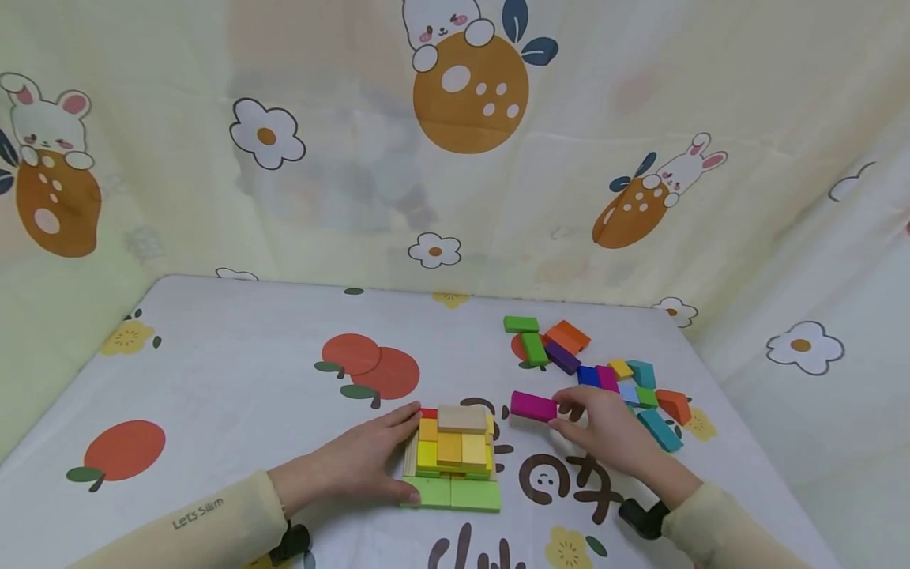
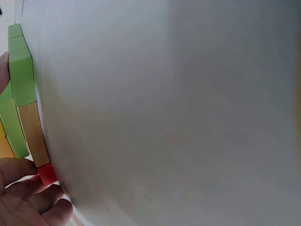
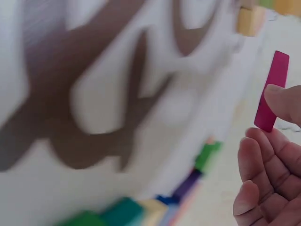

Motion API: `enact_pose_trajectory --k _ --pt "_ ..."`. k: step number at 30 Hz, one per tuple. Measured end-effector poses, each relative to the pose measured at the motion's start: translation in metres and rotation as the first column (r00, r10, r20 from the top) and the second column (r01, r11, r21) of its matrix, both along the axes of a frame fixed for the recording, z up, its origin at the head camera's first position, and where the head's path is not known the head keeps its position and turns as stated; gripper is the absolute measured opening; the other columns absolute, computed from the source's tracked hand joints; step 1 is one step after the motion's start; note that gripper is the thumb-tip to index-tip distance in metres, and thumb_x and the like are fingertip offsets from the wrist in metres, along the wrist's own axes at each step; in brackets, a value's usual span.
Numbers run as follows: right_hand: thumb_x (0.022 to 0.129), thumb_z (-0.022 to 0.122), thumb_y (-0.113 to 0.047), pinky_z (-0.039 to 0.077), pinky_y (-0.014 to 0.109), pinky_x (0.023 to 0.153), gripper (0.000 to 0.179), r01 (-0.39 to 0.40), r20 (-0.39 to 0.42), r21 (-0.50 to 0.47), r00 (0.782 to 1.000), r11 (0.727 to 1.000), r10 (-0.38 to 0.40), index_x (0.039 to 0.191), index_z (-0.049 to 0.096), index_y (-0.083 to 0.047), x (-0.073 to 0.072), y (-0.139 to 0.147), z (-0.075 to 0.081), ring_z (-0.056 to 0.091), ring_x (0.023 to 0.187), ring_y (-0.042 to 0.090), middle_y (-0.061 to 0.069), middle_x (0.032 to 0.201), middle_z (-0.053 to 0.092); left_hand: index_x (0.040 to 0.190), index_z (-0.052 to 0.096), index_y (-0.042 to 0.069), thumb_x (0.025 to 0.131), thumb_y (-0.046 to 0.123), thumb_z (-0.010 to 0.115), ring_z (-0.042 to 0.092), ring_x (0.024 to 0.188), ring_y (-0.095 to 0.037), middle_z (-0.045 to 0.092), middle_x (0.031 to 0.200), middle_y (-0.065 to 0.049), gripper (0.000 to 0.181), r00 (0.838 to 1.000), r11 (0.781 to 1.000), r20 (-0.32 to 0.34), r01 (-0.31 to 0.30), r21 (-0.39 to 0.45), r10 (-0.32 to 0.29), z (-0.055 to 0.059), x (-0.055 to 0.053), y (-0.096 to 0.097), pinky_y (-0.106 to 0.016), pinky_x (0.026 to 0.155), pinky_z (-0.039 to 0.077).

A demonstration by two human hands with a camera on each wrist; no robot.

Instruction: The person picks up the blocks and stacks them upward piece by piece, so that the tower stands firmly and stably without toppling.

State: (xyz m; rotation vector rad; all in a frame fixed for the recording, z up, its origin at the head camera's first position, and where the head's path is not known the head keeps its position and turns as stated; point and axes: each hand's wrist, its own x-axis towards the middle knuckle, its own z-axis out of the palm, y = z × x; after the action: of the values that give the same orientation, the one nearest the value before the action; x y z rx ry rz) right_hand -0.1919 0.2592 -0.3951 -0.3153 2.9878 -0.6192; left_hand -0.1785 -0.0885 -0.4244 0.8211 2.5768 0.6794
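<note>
A magenta rectangular block [image 1: 533,406] is pinched between the thumb and fingers of my right hand [image 1: 607,423], to the right of a low stack of blocks. In the right wrist view the thumb presses against the flat side of this magenta block [image 3: 273,92]. My left hand [image 1: 359,462] rests along the left side of the stack, thumb on a light green block [image 1: 426,491] at the front and fingertips by a red block [image 2: 47,174] at the back. Yellow blocks [image 1: 449,449] form the stack's middle, and a plain wooden block [image 1: 462,418] lies on top toward the back.
Loose coloured blocks lie scattered at the right: green [image 1: 521,325], orange [image 1: 567,337], purple [image 1: 562,357] and teal [image 1: 659,430] among them. A printed white cloth [image 1: 235,371] covers the table, and a patterned curtain [image 1: 341,197] hangs behind it.
</note>
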Motion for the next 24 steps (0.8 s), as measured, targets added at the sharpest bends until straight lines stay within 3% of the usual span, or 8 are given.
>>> enact_pose_trajectory --k 3,7,14,24 --pt "0.087 0.082 -0.019 0.053 0.022 0.067 0.027 -0.043 -0.102 -0.012 0.994 0.999 0.041 0.110 0.073 -0.009 0.007 -0.010 0.015 0.061 0.086 0.012 -0.002 0.094 0.072 0.157 0.039 0.006 0.076 0.047 0.088 0.038 0.151 -0.031 0.030 0.168 -0.010 0.103 1.000 1.000 0.004 -0.001 0.001 0.001 0.000 0.000 0.000 -0.051 0.117 0.043" --pt "0.086 0.083 -0.018 0.053 0.022 0.068 0.027 -0.131 -0.174 -0.034 0.977 0.991 0.124 0.110 0.074 -0.011 0.020 -0.031 0.030 0.060 0.086 0.009 -0.003 0.095 0.072 0.157 0.039 0.005 0.077 0.047 0.087 0.038 0.151 -0.031 0.030 0.168 -0.010 0.103 1.000 1.000 0.010 -0.001 0.006 0.001 0.001 0.000 0.000 -0.051 0.117 0.043" --pt "0.087 0.082 -0.023 0.055 0.018 0.069 0.029 -0.270 -0.104 -0.032 0.958 0.962 0.266 0.113 0.072 -0.015 0.037 -0.064 0.035 0.060 0.085 0.006 -0.004 0.097 0.070 0.157 0.039 0.006 0.077 0.047 0.087 0.037 0.151 -0.032 0.030 0.168 -0.010 0.102 1.000 1.000 0.004 0.005 0.008 -0.005 0.000 -0.001 0.000 -0.051 0.117 0.043" --pt "0.088 0.082 -0.023 0.058 0.023 0.072 0.027 -0.305 -0.059 -0.027 0.951 0.952 0.303 0.111 0.072 -0.014 0.036 -0.075 0.029 0.062 0.085 0.012 -0.001 0.098 0.072 0.157 0.039 0.005 0.076 0.046 0.087 0.037 0.151 -0.033 0.032 0.167 -0.011 0.103 1.000 1.000 -0.001 0.012 0.019 -0.012 0.001 0.000 -0.002 -0.051 0.116 0.044"
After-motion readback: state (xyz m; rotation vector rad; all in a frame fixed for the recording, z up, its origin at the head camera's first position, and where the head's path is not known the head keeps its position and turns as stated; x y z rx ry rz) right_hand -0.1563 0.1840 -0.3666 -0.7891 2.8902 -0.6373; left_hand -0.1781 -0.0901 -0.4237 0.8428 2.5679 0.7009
